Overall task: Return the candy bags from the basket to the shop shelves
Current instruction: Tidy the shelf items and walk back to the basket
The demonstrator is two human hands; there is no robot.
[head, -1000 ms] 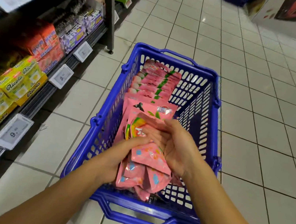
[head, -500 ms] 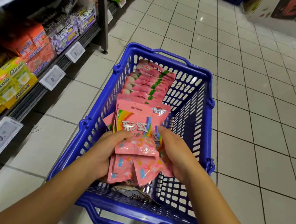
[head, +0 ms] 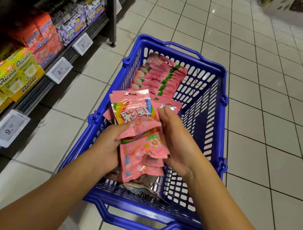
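We see left hand (head: pixel 107 147) gripping pink candy bags (head: pixel 140 133) above blue basket (head: pixel 206 95); right hand (head: pixel 178 142), fingers straight, pressing stack's right edge. More bags upright along basket's left wall. Shelves (head: pixel 33 85) close left; open tiled floor (head: pixel 271 133) right.

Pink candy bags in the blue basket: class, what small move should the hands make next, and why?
Probably lift the bundle of pink candy bags clear of the blue basket toward the shelves: the left hand grips it and the right hand steadies it, still inside the rim.
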